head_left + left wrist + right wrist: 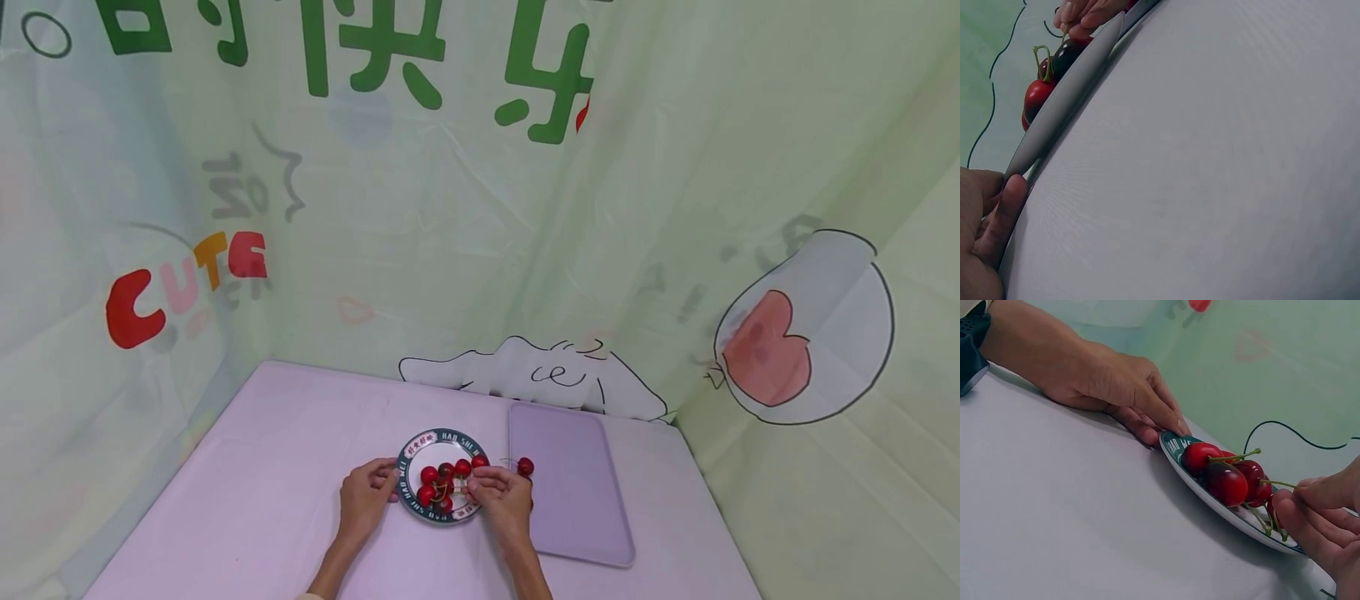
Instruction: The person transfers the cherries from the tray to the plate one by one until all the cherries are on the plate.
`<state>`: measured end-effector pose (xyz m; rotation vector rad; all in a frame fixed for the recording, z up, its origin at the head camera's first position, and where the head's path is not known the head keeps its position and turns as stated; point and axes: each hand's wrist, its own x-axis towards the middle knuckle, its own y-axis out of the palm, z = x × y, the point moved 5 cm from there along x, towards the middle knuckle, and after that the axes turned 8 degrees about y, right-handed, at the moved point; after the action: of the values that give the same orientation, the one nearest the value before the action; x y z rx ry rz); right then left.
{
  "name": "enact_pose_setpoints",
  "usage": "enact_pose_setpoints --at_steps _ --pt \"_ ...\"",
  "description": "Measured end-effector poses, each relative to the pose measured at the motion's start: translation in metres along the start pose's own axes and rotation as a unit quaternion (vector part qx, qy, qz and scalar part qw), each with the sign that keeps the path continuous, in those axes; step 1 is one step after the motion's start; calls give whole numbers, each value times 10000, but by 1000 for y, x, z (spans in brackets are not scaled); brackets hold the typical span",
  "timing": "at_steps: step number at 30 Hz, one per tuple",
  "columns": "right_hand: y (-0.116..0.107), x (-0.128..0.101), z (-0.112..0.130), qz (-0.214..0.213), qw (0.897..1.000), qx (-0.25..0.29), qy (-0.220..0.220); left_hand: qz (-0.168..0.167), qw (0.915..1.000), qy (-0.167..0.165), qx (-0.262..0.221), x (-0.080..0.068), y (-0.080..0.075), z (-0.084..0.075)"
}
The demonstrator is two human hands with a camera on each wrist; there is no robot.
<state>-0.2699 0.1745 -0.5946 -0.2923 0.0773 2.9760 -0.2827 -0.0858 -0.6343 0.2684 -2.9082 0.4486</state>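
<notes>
1. On the plate [409, 482], at the middle of the lilac table [255, 492]: a heap of red cherries [442, 482], stems pointing mostly up and toward my right side.
2. Left hand [365, 498]: at the plate's left rim, fingertips [1166, 425] pressed against the edge, fingers fairly straight; it grips nothing but steadies the plate.
3. Right hand [501, 493]: at the plate's right rim, thumb and forefinger closed in a narrow pinch on a green stem [1275, 483] of a cherry at that side of the heap. The right wrist view shows the stem running roughly level from the fruit toward the fingers.
4. Relation of note: the cherries lie between my two hands; the right hand is the nearer and already touches them, with the stem's long axis aimed at it.
5. Right of the plate: a purple tray [577, 500], lying flat just beside it.
6. On the tray's near-left corner: one lone cherry [526, 467], close to my right hand's knuckles.
</notes>
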Motion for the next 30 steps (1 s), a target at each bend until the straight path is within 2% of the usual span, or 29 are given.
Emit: enact_pose_setpoints --at_steps 7,14,23,30 --pt "4 -4 7 -10 9991 -319 -262 2 10000 54 -28 1 0 0" --pt "5 -4 6 -151 9943 -929 -499 28 10000 15 -42 1 0 1" --pt "5 -12 16 -190 9919 -1099 -612 33 10000 16 -22 1 0 2" --pt "-3 -9 9 -286 9907 -1136 -691 37 10000 17 0 1 1 2"
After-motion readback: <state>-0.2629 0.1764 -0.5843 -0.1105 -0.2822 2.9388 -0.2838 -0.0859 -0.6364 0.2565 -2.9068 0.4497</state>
